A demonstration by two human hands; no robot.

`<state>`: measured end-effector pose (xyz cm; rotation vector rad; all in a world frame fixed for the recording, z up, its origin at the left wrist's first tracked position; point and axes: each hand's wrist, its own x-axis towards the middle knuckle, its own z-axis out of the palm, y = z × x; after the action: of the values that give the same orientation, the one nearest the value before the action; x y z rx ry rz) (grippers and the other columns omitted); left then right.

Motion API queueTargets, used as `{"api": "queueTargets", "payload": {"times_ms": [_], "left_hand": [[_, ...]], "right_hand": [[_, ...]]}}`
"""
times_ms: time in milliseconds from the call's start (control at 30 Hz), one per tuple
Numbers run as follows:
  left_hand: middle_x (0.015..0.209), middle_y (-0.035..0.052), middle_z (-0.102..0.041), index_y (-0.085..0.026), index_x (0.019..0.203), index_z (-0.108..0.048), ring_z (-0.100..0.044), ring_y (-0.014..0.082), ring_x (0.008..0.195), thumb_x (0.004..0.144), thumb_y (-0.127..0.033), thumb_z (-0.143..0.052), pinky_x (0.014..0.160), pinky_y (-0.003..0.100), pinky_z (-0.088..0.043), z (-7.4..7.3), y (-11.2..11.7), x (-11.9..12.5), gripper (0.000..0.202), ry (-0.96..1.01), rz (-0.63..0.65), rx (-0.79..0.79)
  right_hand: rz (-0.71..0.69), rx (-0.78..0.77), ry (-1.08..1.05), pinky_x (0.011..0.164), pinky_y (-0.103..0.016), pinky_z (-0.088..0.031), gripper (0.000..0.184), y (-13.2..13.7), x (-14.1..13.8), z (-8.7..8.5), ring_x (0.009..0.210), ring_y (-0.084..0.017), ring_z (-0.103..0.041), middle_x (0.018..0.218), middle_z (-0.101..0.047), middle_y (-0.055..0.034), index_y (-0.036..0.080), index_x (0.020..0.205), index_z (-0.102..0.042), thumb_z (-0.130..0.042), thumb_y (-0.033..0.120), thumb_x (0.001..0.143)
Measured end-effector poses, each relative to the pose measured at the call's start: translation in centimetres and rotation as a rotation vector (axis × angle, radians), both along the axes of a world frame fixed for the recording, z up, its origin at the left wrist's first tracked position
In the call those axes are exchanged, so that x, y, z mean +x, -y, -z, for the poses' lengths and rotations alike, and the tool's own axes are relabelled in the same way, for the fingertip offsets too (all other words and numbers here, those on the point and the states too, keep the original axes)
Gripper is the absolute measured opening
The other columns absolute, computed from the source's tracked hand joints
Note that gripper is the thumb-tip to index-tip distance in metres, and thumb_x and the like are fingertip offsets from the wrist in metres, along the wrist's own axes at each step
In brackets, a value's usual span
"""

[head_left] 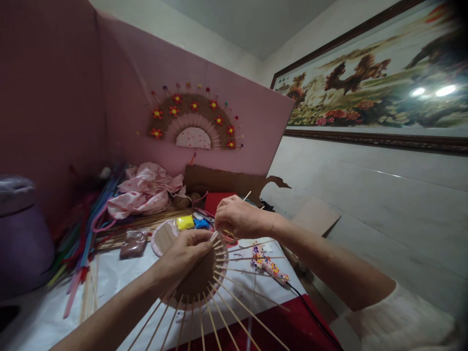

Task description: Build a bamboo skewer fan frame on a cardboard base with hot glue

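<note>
My left hand (190, 251) grips the upper edge of a round cardboard disc (199, 278), thumb on top, with a small white piece at its fingertips. Thin bamboo sticks (234, 297) fan out from the disc toward me and to the right. Just above the disc's rim, my right hand (239, 217) is closed in a pinch. A pale bamboo stick (247, 195) pokes out behind its knuckles; the pinched end is hidden. A second disc (164, 237) with a pink fabric rim lies beyond my left hand.
A flower-patterned glue gun (268, 263) with a black cable lies right of the disc. Yellow (185, 223) and blue clay packets (201, 223), a brown packet (133, 243), pink fabric (149, 187) and pipe cleaners (87, 243) are around. A decorated half-round fan (193, 117) hangs on the pink panel.
</note>
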<state>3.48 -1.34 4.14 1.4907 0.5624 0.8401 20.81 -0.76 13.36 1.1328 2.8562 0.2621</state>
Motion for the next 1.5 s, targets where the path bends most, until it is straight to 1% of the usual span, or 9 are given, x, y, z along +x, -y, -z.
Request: {"api": "queueTargets", "payload": {"times_ms": [133,333,467,567,767,967,1200,1367,1500], "left_hand": [[0.085,0.0052,-0.071,-0.017,0.100,-0.071,-0.061,0.0210,0.081,0.077,-0.034,-0.060,0.072,0.028,-0.043,-0.1,0.2,0.0,0.031,-0.001,0.003,-0.010],[0.081,0.0054,-0.070,-0.015,0.094,-0.071,-0.061,0.0213,0.079,0.076,-0.035,-0.060,0.069,0.027,-0.043,-0.1,0.2,0.0,0.029,-0.019,-0.012,0.000],[0.082,0.0041,-0.070,-0.017,0.098,-0.071,-0.059,0.0183,0.076,0.079,-0.032,-0.058,0.067,0.025,-0.040,0.0,0.1,0.0,0.028,-0.015,0.005,0.005],[0.081,0.0037,-0.070,-0.017,0.097,-0.071,-0.058,0.0168,0.074,0.078,-0.032,-0.059,0.066,0.024,-0.040,0.0,0.2,0.0,0.027,-0.014,-0.008,-0.001],[0.082,0.0043,-0.070,-0.016,0.095,-0.072,-0.058,0.0182,0.076,0.077,-0.034,-0.061,0.066,0.025,-0.040,-0.3,0.2,0.0,0.028,-0.024,-0.008,0.002],[0.079,0.0052,-0.070,-0.015,0.090,-0.073,-0.059,0.0203,0.076,0.071,-0.038,-0.066,0.066,0.026,-0.042,-0.4,0.2,0.0,0.031,-0.047,-0.024,-0.016],[0.077,0.0063,-0.070,-0.014,0.087,-0.072,-0.061,0.0209,0.072,0.060,-0.033,-0.073,0.067,0.029,-0.043,-0.7,0.3,0.1,0.033,0.012,0.065,-0.118],[0.078,0.0057,-0.071,-0.016,0.089,-0.073,-0.060,0.0201,0.075,0.068,-0.033,-0.068,0.066,0.027,-0.042,-0.4,0.0,0.1,0.027,-0.004,0.036,-0.058],[0.077,0.0049,-0.071,-0.016,0.091,-0.073,-0.060,0.0196,0.074,0.072,-0.035,-0.065,0.064,0.025,-0.042,-0.1,-0.1,0.1,0.028,-0.035,0.006,-0.008]], "right_hand": [[0.002,0.034,-0.013,0.076,-0.031,-0.028,0.016,0.0,-0.1,0.1,0.084,-0.018,-0.048,0.072,-0.063,-0.0026,0.020,0.073,-0.067,-0.056,0.008,0.075],[0.007,0.076,-0.002,0.077,-0.032,-0.029,0.015,0.3,-0.2,0.2,0.084,-0.018,-0.049,0.072,-0.064,-0.0033,0.019,0.073,-0.067,-0.056,0.009,0.076],[0.003,0.063,0.011,0.077,-0.032,-0.029,0.013,0.6,-0.3,0.0,0.084,-0.018,-0.049,0.071,-0.064,-0.0029,0.020,0.073,-0.066,-0.059,0.010,0.073],[0.011,0.038,0.017,0.077,-0.031,-0.029,0.012,0.7,-0.3,-0.2,0.085,-0.019,-0.049,0.071,-0.064,-0.0026,0.020,0.072,-0.066,-0.061,0.009,0.070],[0.069,0.019,-0.002,0.074,-0.030,-0.030,0.014,0.8,-0.4,-0.2,0.086,-0.019,-0.050,0.074,-0.066,-0.0019,0.020,0.073,-0.066,-0.063,0.009,0.067],[0.125,0.051,0.016,0.079,-0.033,-0.028,0.011,1.2,-0.8,-0.3,0.081,-0.018,-0.052,0.068,-0.064,-0.0024,0.021,0.073,-0.068,-0.061,0.014,0.068],[0.179,0.072,0.030,0.084,-0.036,-0.024,0.008,1.7,-1.3,-0.4,0.080,-0.018,-0.052,0.067,-0.064,-0.0018,0.020,0.070,-0.067,-0.061,0.016,0.069],[0.177,0.077,0.031,0.085,-0.037,-0.024,0.008,1.7,-1.3,-0.3,0.080,-0.018,-0.053,0.068,-0.064,-0.0018,0.020,0.069,-0.067,-0.060,0.016,0.070],[0.166,0.078,0.034,0.085,-0.036,-0.024,0.008,1.5,-1.2,-0.2,0.080,-0.018,-0.053,0.068,-0.065,-0.0022,0.020,0.070,-0.068,-0.060,0.018,0.070]]}}
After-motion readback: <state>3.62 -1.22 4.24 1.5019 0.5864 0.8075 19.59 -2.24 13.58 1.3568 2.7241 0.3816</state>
